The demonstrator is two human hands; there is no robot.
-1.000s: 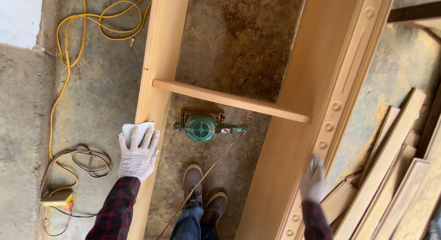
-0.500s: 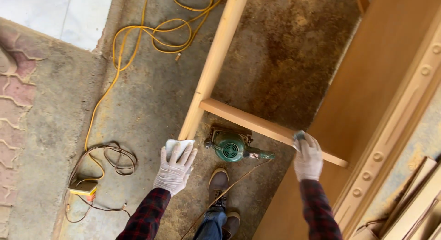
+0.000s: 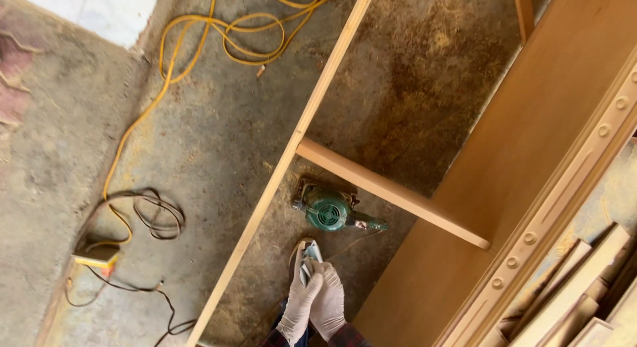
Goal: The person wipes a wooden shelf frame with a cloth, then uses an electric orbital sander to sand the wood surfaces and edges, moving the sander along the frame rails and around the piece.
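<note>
Head view, looking down at a dusty concrete floor [image 3: 219,141]. Both gloved hands have left the wooden frame and come together at the lower centre of the frame: half a second ago the left hand [image 3: 298,306] hovered by the thin left rail [image 3: 292,148] with a pale folded sheet, and the right hand [image 3: 330,302] rested on the cross rail [image 3: 391,191]. Now the two hands meet palm to palm around that folded sheet [image 3: 309,255], whose grey-white end sticks out above the fingertips. Each grip is closed about the sheet; how tightly, the picture does not show. The change suggests a pause for refolding or re-gripping the sheet, with the frame left untouched. A green power tool [image 3: 327,211] lies on the floor just above the hands, below the cross rail. The wide moulded board [image 3: 531,168] runs along the right; loose planks [image 3: 577,294] lie at lower right. A yellow cable [image 3: 199,48] loops at upper left and leads to a socket block [image 3: 96,254] at lower left. No container is visible.
</note>
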